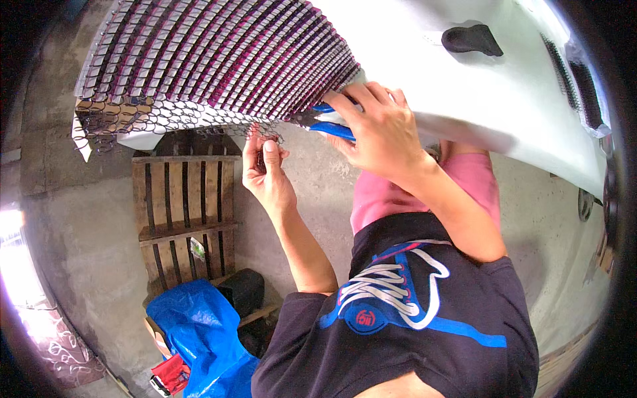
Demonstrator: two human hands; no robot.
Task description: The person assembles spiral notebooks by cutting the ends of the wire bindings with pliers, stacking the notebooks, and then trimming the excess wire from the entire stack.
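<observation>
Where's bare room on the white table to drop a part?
Smooth white table: bare between the black-and-purple wire mesh and the black rounded flat piece, and from that piece toward the dark bristly strips. Crowded: left, under mesh; near edge, where the right hand holds blue-handled pliers.
</observation>
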